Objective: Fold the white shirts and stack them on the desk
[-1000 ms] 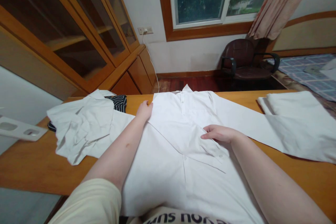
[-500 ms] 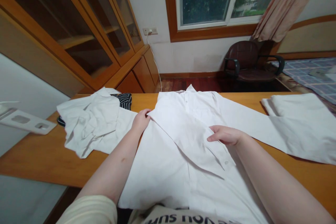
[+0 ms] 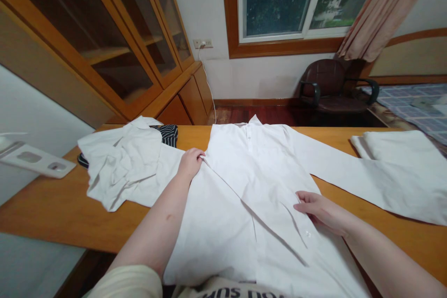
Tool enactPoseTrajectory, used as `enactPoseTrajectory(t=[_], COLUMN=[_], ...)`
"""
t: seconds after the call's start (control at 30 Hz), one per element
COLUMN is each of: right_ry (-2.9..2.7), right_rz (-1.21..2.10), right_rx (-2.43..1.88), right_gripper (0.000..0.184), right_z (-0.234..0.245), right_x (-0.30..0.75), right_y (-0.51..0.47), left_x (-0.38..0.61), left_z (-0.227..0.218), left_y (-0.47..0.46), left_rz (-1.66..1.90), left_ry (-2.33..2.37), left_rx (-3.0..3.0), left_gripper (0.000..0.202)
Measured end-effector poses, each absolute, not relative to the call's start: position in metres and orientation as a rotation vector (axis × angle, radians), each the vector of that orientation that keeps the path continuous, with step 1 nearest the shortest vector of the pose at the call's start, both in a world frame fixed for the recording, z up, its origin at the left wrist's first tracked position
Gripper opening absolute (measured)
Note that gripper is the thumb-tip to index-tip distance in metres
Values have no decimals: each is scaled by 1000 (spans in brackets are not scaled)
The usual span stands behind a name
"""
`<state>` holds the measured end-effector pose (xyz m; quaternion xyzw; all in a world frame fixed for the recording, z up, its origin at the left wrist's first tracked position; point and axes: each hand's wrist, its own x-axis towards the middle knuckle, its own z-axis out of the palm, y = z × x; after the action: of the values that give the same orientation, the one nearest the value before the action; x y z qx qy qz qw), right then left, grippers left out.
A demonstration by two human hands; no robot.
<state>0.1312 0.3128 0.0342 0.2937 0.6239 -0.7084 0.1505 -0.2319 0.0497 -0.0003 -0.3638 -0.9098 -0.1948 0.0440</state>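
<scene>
White button-front shirt (image 3: 220,223): spread on a yellow-brown wooden table (image 3: 52,209), one long sleeve (image 3: 258,195) folded across it.
Left hand (image 3: 190,164): fingers clamped on the sleeve's upper end.
Right hand (image 3: 323,212): thumb and fingers pinching it lower down.
Lettering: inverted on the wearer's beige top (image 3: 188,289), cut off, perhaps "ou sun."

Between the striped cloth (image 3: 170,134) and the shirt (image 3: 223,228), a small gap of table (image 3: 45,214) lets a hand pass to the far edge. At right, there is room between the sleeve (image 3: 352,172) and the right hand (image 3: 320,209); the folded cloth (image 3: 401,143) stands beyond. At left, the crumpled clothes (image 3: 122,158) block, but the wood before them is passable.
</scene>
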Motion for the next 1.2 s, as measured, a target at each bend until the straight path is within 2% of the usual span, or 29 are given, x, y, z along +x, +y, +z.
enactPoseTrajectory(t=[0.17,0.27,0.37,0.43,0.57,0.73,1.07,1.2], right_ry=[1956,2135,2352,2431,2514,2563,2553,2592], right_rz=[-1974,-1701,-1389,-1245,-1006,-740,-482,-337], right_rx=[1112,1164,1025,962,1048,1133,1165,1168], right_gripper=[35,28,16,14,18,25,35,37], right_z=[38,32,27,27,31,31,30,36], right_x=[147,152,156,158,158,156,151,151], right_y=[322,330,333,332,321,305,298,298], left_x=[-233,-234,-233,-231,-220,-214,-222,-218], left_z=[-2,0,2,4,7,7,2,11], left_y=[46,41,36,36,44,53,48,52], left_rz=[-571,-535,-507,-503,-447,-369,-310,-300], left_ry=[-2794,-2791,-2793,-2794,-2737,-2804,-2924,-2823], left_rx=[-1068,-1069,-1041,-1008,-1014,-839,-696,-874], left_gripper=[25,26,28,28,25,32,25,26])
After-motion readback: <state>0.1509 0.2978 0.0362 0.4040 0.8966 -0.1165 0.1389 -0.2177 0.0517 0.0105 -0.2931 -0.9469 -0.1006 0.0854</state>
